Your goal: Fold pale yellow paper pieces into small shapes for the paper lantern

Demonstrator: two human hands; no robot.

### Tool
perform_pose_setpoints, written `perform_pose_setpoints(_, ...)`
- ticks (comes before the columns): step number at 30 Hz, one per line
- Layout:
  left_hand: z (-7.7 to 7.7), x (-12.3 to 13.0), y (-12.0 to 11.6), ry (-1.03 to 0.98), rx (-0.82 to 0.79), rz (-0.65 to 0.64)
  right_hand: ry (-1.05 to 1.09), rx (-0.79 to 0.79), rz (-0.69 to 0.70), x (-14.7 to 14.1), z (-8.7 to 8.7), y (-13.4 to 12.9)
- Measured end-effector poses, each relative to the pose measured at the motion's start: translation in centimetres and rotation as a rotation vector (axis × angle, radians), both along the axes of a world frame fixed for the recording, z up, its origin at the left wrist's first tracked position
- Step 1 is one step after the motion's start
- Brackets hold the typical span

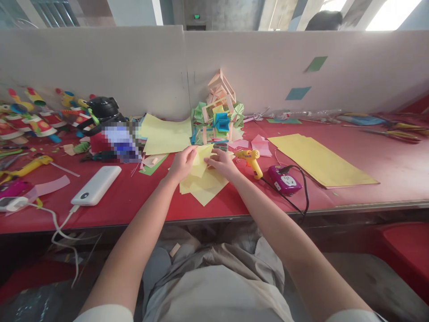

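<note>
Between my two hands is a folded sheet of yellow paper [201, 162], raised above more yellow sheets [205, 197] on the red table. My left hand [184, 162] pinches its left edge between thumb and fingers. On the other side, my right hand [221, 162] has its fingers curved at the paper's right edge, thumb pointing left; whether it grips or only touches the paper is hard to see. Just right of that hand lies a yellow hot glue gun [250, 161]. Behind the hands stands a pile of folded paper pieces, with a blue one [221, 121] in front.
A purple power socket [284, 180] with a black cable sits right of the glue gun, beside yellow card sheets [323, 161]. At left are a white power bank [96, 185], a black-lidded bottle [102, 112] and several paper figures [38, 123]. A partition [134, 67] closes the back.
</note>
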State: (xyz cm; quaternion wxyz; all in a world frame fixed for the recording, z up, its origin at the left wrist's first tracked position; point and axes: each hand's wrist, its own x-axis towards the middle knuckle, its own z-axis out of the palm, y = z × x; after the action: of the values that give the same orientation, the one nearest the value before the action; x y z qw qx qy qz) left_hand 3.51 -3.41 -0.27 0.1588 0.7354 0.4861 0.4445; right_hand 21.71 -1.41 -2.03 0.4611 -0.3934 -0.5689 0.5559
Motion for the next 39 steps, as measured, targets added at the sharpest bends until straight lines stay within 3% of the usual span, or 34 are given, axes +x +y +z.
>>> perform_pose_setpoints(6, 0.6, -0.4, 0.2, -0.12, -0.025, -0.015, -0.016, 0.087, -0.033, 0.2, -0.4, 0.5)
perform_pose_setpoints(9, 0.9, -0.9, 0.0, -0.169, -0.123, -0.145, 0.0, 0.066, -0.082, 0.4, -0.3, 0.7)
perform_pose_setpoints(13, 1.3, -1.4, -0.7, -0.055, -0.192, -0.295, 0.046, -0.051, -0.15, 0.7, 0.2, 0.5)
perform_pose_setpoints(20, 0.8, -1.3, -0.9, -0.017, -0.29, -0.269, 0.036, -0.072, -0.216, 1.1, 0.1, 0.8)
perform_pose_setpoints(26, 0.7, -1.2, -0.8, 0.023, -0.276, -0.295, 0.058, -0.056, -0.284, 1.4, -0.6, 1.6)
perform_pose_setpoints(29, 0.8, -1.2, -0.8, -0.025, -0.301, -0.273, 0.048, -0.006, -0.288, 1.4, -0.6, 1.5)
perform_pose_setpoints(35, 1.0, -1.3, -0.8, -0.196, -0.402, -0.407, 0.027, 0.088, -0.275, 1.4, -0.2, 1.1)
perform_pose_setpoints(39, 1.1, -1.4, -0.7, -0.206, -0.446, -0.369, 0.072, 0.115, -0.239, 1.4, -0.2, 1.2)
